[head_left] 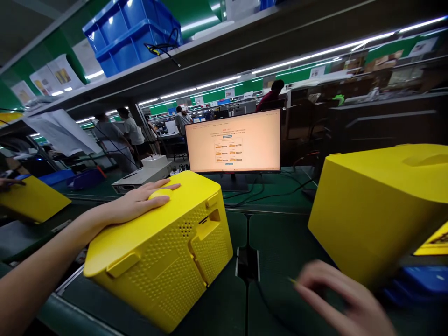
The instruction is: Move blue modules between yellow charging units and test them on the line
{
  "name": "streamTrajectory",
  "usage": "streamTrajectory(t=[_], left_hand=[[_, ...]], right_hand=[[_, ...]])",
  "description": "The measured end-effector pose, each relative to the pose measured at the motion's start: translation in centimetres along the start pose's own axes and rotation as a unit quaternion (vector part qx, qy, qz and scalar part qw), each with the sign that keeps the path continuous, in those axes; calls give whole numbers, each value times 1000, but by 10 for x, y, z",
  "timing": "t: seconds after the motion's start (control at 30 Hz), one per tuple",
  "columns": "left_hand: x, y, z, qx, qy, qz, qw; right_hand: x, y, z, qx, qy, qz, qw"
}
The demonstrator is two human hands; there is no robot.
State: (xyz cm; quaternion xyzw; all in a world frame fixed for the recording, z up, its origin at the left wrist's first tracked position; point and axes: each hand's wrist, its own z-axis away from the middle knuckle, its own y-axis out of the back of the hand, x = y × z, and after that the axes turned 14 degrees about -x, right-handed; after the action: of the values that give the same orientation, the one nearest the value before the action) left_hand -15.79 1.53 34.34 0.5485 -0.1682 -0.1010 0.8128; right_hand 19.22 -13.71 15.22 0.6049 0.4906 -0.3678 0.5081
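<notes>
My left hand (142, 201) lies flat with its fingers stretched out on top of a yellow plastic housing (164, 247) with perforated sides, which sits on the green workbench (276, 233). My right hand (345, 301) is low at the bottom right, blurred by motion, fingers curled over the mat beside a second, larger yellow housing (378, 205). What the right hand holds, if anything, I cannot make out.
A lit monitor (234, 142) stands behind the housings with cables trailing from its base. A grey device (142, 176) lies to its left. Another yellow housing (33, 198) sits far left under another person's hand. Blue bins (133, 32) rest on the overhead shelf. Several people work behind.
</notes>
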Motion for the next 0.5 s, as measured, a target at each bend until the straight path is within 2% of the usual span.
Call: streamTrajectory(t=[0.07,0.17,0.27,0.4,0.5], left_hand=[[5,-3,1,16,-10,-12,1000],[8,-5,3,29,-17,-14,999],[8,-6,5,32,-16,-4,999],[5,-6,5,31,-25,11,999],[3,-5,3,20,-18,12,1000]], right_hand=[[-18,-25,-40,-116,105,44,987],[-39,-67,-93,-130,161,71,976],[-46,-93,-120,-121,159,116,973],[-47,-97,-126,-121,146,184,965],[-50,-92,-127,-118,146,278,942]])
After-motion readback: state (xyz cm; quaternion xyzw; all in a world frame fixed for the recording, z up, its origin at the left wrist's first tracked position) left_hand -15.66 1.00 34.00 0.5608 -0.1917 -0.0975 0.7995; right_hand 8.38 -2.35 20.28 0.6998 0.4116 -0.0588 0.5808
